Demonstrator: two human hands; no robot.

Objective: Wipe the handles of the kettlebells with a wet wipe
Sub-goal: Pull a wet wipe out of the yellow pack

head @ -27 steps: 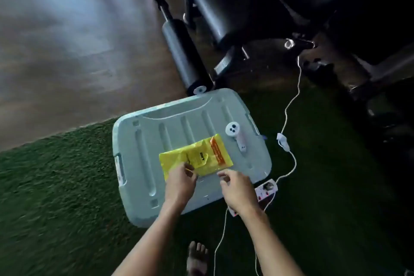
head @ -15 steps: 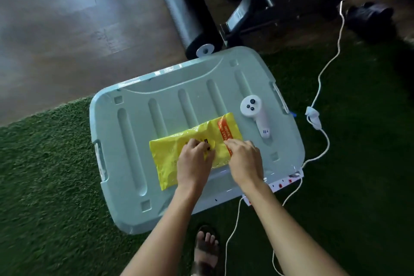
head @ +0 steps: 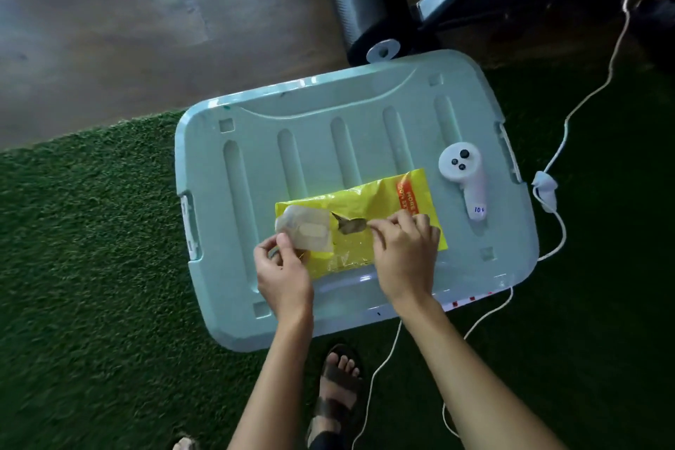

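Head view: yellow wipe pack (head: 383, 203) lies on the pale green bin lid (head: 328, 102), white controller (head: 465, 179) just right of it. Since 0.5 s earlier, when the 2 hands crowded the pack's middle, the seal flap (head: 307, 230) has been peeled open to the left; left hand (head: 283, 267) pinches it back. Right hand (head: 405, 252) pinches at the exposed slot, probably on 1 wipe (head: 352, 225), though blur hides it. Opening done, so pulling a wipe comes next. No kettlebells are in view.
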